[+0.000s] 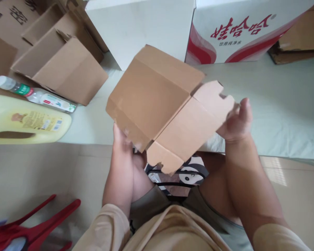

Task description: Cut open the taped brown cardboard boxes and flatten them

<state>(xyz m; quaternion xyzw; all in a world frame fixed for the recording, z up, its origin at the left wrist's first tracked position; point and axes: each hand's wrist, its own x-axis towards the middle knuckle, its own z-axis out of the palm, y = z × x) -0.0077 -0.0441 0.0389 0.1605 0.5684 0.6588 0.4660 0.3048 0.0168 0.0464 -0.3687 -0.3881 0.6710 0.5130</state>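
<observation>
An unfolded brown cardboard box (149, 94) is held tilted above the near edge of the table, creased into panels with small notched flaps (214, 92) at its right and lower ends. My left hand (124, 137) grips its lower left edge, the fingers mostly hidden beneath the cardboard. At the right end, my right hand (237, 122) supports the notched flap from its edge, thumb raised and apart, the other fingers partly out of sight behind it.
Behind stand a plain white box (143, 28) and a white box with red lettering (232, 38). To the left are an open carton (70, 69), a clear bottle (36, 94) and a yellow jug (28, 120) lying down. A red chair (39, 226) stands on the floor.
</observation>
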